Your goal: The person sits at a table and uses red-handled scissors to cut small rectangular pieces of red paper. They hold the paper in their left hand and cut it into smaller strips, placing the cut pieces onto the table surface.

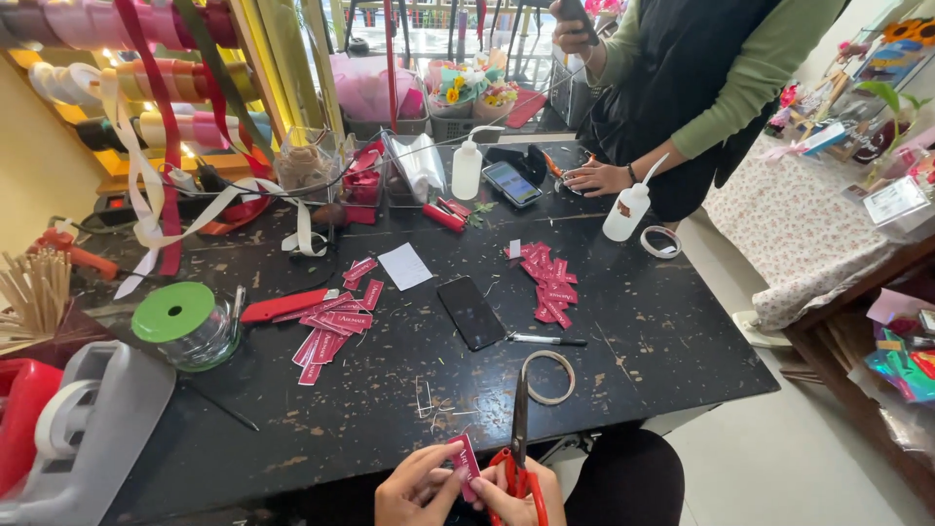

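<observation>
Both hands working near edge: left hand (414,490) pinching red label (465,460) taut, right hand (521,495) gripping red scissors (519,453) w/ blades pointing far.

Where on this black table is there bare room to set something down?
The widest bare patch is the right end of the table, bordered by the right pile of red labels, the pen and the table edge. Another lies at the front left, between the green-lidded jar and the tape ring. The back, around the bottles, is crowded.
</observation>
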